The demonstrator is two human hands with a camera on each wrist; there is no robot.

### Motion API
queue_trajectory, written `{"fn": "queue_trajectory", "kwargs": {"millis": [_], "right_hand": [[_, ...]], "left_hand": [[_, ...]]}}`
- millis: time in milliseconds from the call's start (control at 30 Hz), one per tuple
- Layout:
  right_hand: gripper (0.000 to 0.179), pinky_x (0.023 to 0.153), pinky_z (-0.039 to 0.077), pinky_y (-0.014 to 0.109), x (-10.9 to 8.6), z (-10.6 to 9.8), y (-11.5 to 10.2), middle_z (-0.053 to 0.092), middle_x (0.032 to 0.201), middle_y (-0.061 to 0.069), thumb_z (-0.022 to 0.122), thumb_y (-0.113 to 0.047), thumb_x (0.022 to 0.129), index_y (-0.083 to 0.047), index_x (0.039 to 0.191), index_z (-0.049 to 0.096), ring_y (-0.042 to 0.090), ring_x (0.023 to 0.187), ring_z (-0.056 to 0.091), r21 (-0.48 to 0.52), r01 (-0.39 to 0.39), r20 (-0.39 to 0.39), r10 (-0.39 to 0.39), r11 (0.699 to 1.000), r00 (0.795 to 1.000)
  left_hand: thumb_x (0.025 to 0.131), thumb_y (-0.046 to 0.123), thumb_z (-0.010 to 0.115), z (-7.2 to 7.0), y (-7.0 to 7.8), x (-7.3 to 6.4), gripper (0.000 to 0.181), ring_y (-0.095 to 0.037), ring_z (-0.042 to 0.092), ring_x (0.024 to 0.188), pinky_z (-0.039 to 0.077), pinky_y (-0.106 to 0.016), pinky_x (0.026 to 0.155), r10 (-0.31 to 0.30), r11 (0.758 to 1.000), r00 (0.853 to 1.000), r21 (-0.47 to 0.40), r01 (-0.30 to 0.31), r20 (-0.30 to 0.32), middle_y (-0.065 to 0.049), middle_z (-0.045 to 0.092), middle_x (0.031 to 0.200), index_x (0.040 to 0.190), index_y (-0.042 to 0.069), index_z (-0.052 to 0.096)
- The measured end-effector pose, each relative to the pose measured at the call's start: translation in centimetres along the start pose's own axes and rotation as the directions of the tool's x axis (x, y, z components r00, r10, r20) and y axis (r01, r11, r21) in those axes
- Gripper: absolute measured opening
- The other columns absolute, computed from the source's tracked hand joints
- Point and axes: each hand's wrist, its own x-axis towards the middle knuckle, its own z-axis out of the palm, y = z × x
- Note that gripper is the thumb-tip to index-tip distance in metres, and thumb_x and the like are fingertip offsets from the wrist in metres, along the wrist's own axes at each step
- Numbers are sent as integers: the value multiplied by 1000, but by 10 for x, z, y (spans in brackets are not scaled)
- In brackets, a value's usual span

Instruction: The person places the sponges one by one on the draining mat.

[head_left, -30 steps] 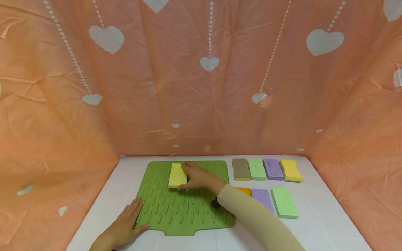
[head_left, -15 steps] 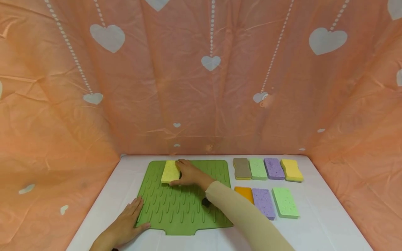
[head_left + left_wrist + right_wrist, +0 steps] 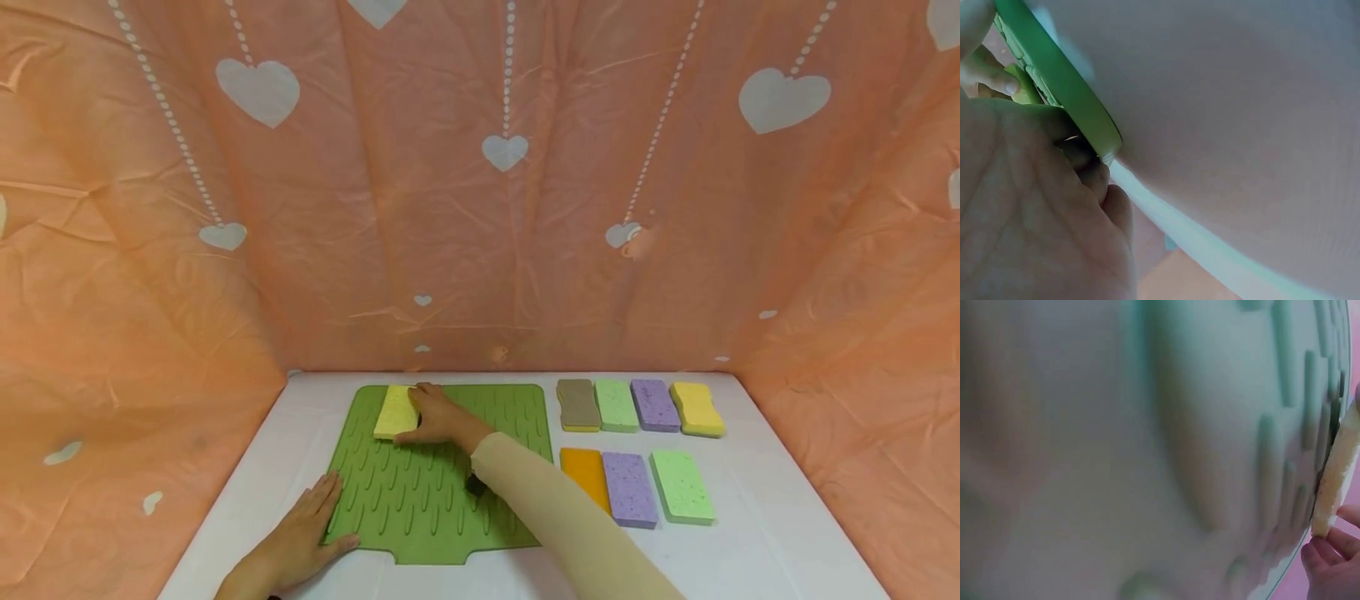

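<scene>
A ridged green silicone mat lies on the white table. My right hand grips a yellow sponge by its right side, thumb at the near end and fingers at the far end, over the mat's far left part. The right wrist view catches the sponge close against the ridges, with fingertips at its lower end. At the mat's near left edge my left hand rests with its fingers extended. Its palm fills the left wrist view beside the mat's green rim.
Right of the mat stands a back row of sponges: grey-brown, green, purple and yellow. Nearer lie orange, purple and green ones. An orange heart-print curtain encloses the table.
My right hand has carried the yellow sponge leftward across the mat toward its far left corner. The orange and purple sponges show more fully from behind the sleeve. The left hand stays put.
</scene>
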Motion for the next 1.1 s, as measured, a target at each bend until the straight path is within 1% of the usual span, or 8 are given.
{"fn": "queue_trajectory", "kwargs": {"millis": [133,333,433,700,900,1100], "right_hand": [[102,119,45,40,3,0,-9,39,168,16,80,-60,92,-5,166,37,28,152,42,13,13,-9,-13,1000,1000],[102,123,41,42,6,2,-16,30,173,20,80,-59,93,-6,167,35,30,160,31,36,-25,4,25,999,1000],[101,123,41,43,7,4,-17,28,174,20,81,-58,93,-7,167,36,30,161,30,44,-44,9,44,998,999],[102,125,38,44,7,6,-23,20,178,18,82,-54,93,-8,169,31,30,163,25,105,-70,18,68,992,997],[103,127,35,45,4,9,-27,12,180,15,78,-55,96,-8,171,26,30,164,22,150,-115,56,108,982,993],[106,129,32,48,1,12,-24,5,181,14,79,-53,96,-9,173,20,30,166,15,197,-109,66,97,974,993]], "left_hand": [[99,55,71,-1,0,-1,103,-54,19,159,-19,0,102,3,1000,1000,-3,-3,3,-35,23,171,160,-17,30],[99,55,73,-3,2,-1,104,-54,19,159,-19,0,102,3,1000,1000,-15,-3,-1,-35,24,170,160,-17,30],[99,55,72,-3,2,-2,103,-54,19,159,-19,0,102,6,1000,1000,-6,-6,-5,-36,24,170,160,-17,30],[99,55,72,-1,2,-1,103,-54,20,159,-19,-1,102,10,1000,1000,9,-10,-9,-36,25,170,159,-18,32],[99,55,72,-1,2,-1,102,-53,22,158,-18,-1,103,19,999,1000,29,-18,-24,-36,27,169,159,-17,33],[99,55,73,-1,3,-1,102,-53,22,158,-18,-1,103,9,1000,1000,17,-8,-19,-36,26,169,159,-17,33]]}}
